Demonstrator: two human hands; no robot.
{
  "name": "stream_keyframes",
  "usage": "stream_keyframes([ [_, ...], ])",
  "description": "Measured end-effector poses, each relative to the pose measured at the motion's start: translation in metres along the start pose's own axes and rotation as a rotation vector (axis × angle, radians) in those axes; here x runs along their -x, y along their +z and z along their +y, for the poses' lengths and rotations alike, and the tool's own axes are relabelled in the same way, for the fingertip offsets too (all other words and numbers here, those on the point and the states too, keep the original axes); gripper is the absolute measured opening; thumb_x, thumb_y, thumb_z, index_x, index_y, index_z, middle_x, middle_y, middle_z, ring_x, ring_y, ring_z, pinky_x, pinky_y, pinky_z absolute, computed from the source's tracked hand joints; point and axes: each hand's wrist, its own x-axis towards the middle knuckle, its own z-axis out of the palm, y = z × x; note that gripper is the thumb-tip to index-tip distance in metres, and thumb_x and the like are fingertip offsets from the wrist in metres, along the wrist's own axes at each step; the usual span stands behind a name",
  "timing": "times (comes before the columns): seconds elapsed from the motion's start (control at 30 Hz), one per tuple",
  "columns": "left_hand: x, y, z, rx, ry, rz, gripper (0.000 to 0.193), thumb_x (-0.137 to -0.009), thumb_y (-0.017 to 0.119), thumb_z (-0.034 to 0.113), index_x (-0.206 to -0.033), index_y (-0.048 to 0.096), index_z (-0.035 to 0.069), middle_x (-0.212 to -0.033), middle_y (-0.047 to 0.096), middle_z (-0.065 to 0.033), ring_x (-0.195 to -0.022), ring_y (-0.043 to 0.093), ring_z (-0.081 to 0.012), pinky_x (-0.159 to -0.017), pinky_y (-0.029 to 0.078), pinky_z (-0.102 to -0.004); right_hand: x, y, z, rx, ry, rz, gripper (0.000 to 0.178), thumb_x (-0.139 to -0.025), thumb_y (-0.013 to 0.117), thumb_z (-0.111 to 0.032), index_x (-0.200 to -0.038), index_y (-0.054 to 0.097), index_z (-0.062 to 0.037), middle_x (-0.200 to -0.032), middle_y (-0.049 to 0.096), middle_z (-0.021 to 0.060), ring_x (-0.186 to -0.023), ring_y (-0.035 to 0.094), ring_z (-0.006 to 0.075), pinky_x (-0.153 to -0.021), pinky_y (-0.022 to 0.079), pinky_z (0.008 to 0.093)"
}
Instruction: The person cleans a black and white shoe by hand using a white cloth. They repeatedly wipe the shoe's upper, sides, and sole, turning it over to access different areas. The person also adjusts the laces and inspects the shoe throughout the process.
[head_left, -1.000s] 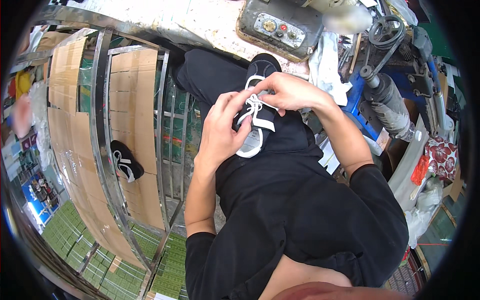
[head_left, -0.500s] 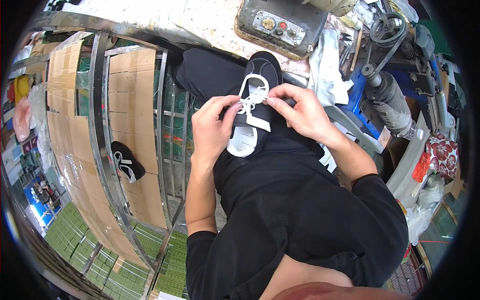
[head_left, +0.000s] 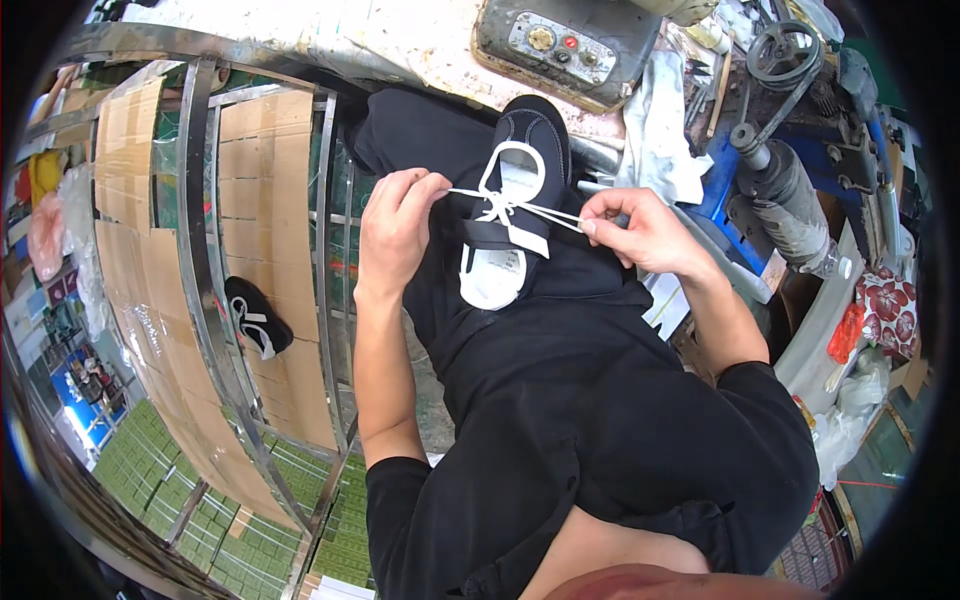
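Note:
A black shoe (head_left: 536, 128) with white edging lies across my lap, toe pointing away from me. Over its opening runs a strap, and the white insole (head_left: 493, 277) shows behind it. White cord (head_left: 553, 213) is knotted at the middle of the shoe, in front of the strap. My left hand (head_left: 394, 235) pinches one stretch of this cord, drawn taut to the left. On the other side, my right hand (head_left: 645, 235) holds more of it between thumb and fingers, pulled out to the right.
Left of me stands a metal rack (head_left: 205, 250) with cardboard-covered shelves (head_left: 272, 200); another black shoe (head_left: 257, 318) rests there. Ahead, a worn machine box (head_left: 565, 50) with knobs sits on a stained bench (head_left: 400, 35). To the right is a machine with a handwheel (head_left: 785, 55).
Both hands have moved apart, the left one leftward and the right one rightward. The cord between them is now stretched tight at the knot.

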Motion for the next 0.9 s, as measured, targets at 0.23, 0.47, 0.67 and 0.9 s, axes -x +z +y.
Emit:
stream_keyframes([
  [0.23, 0.049, 0.025, 0.008, 0.696, -0.579, 0.077, 0.038, -0.09, 0.06, -0.009, -0.127, 0.059, 0.002, -0.119, 0.064, -0.0128, -0.104, 0.065, -0.0197, -0.09, 0.053, -0.03, -0.022, 0.015, 0.007, -0.011, -0.102, 0.237, 0.026, -0.097, 0.069, -0.024, -0.109, 0.065, -0.0012, -0.078, 0.066, 0.0003, -0.05, 0.05, 0.005, -0.044, 0.039, 0.0222],
  [0.47, 0.091, 0.016, 0.074, 0.412, -0.327, -0.174, 0.085, -0.058, 0.099, 0.019, -0.125, 0.047, 0.008, -0.141, 0.041, -0.025, -0.13, 0.049, -0.0398, -0.108, 0.041, -0.0474, -0.055, 0.012, 0.012, -0.065, -0.069, 0.472, 0.046, -0.1, 0.064, -0.036, -0.124, 0.058, 0.0029, -0.081, 0.069, 0.005, -0.067, 0.059, 0.0083, -0.061, 0.046, 0.0246],
  [0.67, 0.097, 0.015, 0.072, 0.921, -0.433, 0.131, 0.09, -0.066, 0.087, -0.006, -0.139, 0.035, 0.006, -0.149, 0.035, -0.0197, -0.133, 0.048, -0.0292, -0.11, 0.042, -0.042, -0.032, 0.007, -0.029, -0.365, -0.324, 0.408, 0.053, -0.099, 0.068, -0.023, -0.14, 0.045, 0.0013, -0.086, 0.067, 0.0054, -0.044, 0.041, 0.0021, -0.037, 0.028, 0.02],
  [0.9, 0.007, -0.022, 0.065, 1.075, -0.252, 0.276, 0.097, -0.072, 0.08, 0.005, -0.152, 0.024, 0.0, -0.142, 0.045, -0.0151, -0.131, 0.05, -0.0263, -0.111, 0.04, -0.0396, -0.002, -0.016, -0.076, -0.584, -0.711, 0.401, 0.07, -0.096, 0.06, -0.02, -0.156, 0.027, -0.0013, -0.095, 0.067, 0.0072, -0.044, 0.042, 0.0041, -0.037, 0.031, 0.0179],
])
